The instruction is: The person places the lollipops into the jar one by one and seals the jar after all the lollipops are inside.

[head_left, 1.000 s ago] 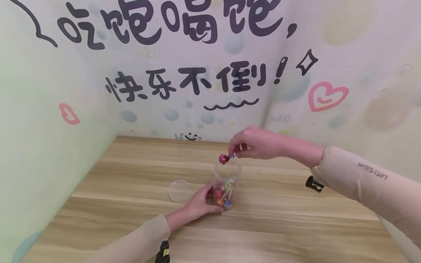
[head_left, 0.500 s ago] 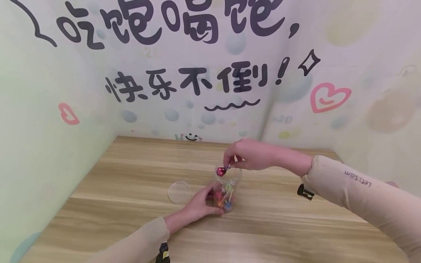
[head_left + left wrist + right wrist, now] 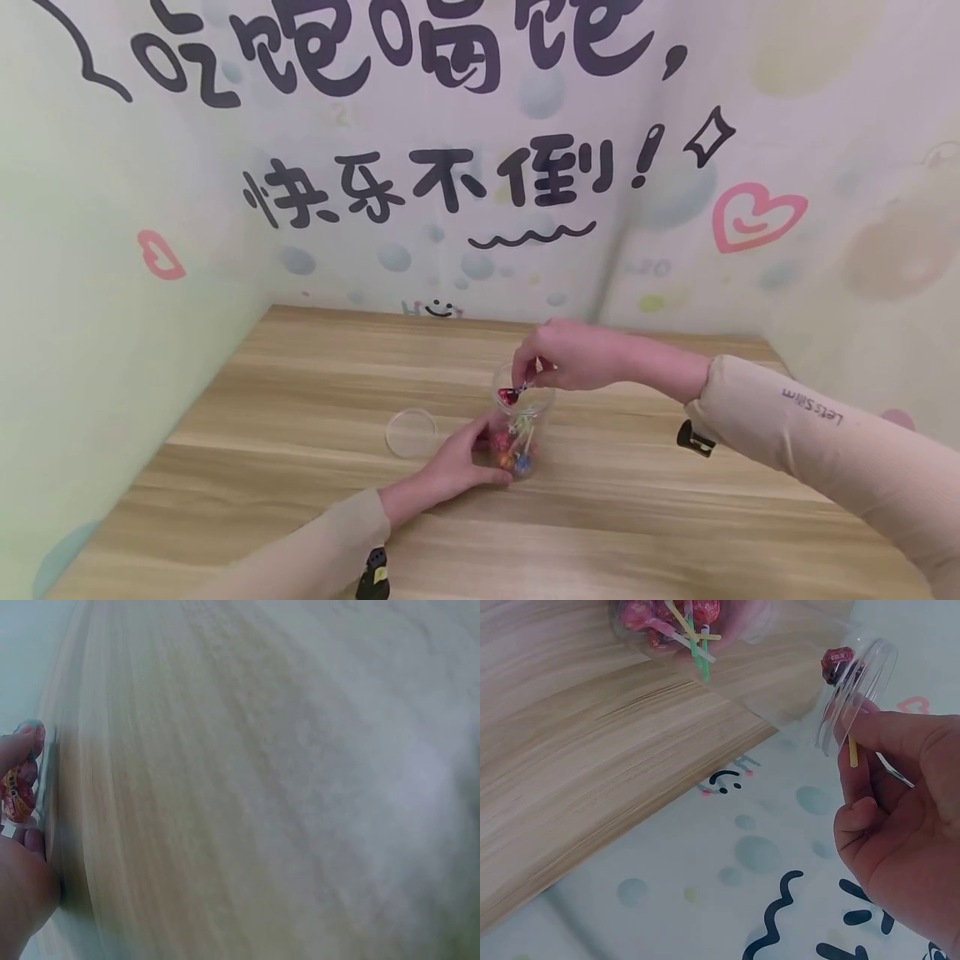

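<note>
My left hand (image 3: 453,467) grips the lower side of a clear plastic jar (image 3: 542,425) standing upright on the wooden table. Several wrapped lollipops (image 3: 506,460), red, orange and blue, lie at its bottom with sticks pointing up. A red-and-dark wrapped lollipop (image 3: 836,664) is pinched by its yellow stick between thumb and fingers of my right hand (image 3: 573,358). Its candy head is inside the jar's mouth, just below the rim (image 3: 866,690). In the left wrist view only part of the left hand (image 3: 26,889) shows at the edge, beside an orange-red wrapper (image 3: 16,796).
A round clear lid (image 3: 411,433) lies on the table (image 3: 300,467) left of the jar. Behind the table's far edge rises a pale printed wall (image 3: 360,275) with black lettering. Another pale wall (image 3: 67,333) borders the left side.
My right hand has come down and slightly left, bringing the lollipop from above the rim into the jar's mouth. The left hand keeps its hold on the jar.
</note>
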`<state>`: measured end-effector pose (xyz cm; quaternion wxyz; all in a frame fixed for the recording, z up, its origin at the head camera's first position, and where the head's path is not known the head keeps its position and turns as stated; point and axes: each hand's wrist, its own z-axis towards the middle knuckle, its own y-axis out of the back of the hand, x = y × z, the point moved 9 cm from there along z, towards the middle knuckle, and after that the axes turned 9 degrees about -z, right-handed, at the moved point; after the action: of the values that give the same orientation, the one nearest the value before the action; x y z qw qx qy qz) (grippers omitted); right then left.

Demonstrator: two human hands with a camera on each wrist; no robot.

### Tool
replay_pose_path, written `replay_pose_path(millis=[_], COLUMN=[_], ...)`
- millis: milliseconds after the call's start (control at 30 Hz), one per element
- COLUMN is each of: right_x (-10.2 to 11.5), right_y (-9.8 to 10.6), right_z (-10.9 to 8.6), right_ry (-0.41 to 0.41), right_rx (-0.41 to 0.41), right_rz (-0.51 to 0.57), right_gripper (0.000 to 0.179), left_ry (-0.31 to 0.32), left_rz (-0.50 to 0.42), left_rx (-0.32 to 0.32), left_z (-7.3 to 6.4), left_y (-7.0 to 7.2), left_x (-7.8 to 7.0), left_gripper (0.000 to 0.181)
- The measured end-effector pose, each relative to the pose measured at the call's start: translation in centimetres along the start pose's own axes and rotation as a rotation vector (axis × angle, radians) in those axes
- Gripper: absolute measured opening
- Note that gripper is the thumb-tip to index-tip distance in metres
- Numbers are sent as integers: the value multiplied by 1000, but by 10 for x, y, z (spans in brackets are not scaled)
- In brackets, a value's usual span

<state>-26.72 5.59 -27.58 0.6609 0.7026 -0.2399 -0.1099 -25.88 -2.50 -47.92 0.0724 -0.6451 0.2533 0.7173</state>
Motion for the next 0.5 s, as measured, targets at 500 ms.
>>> replay_pose_path(millis=[500], right_x=[4], right_y=[-5], right_z=[4], right_ry=[23], right_rx=[11], right_rz=[11], right_gripper=[17], left_ry=[-27], left_rz=[16], left_rx=[5], left_z=[0], left_y=[-1], left_x=[1], left_gripper=[77])
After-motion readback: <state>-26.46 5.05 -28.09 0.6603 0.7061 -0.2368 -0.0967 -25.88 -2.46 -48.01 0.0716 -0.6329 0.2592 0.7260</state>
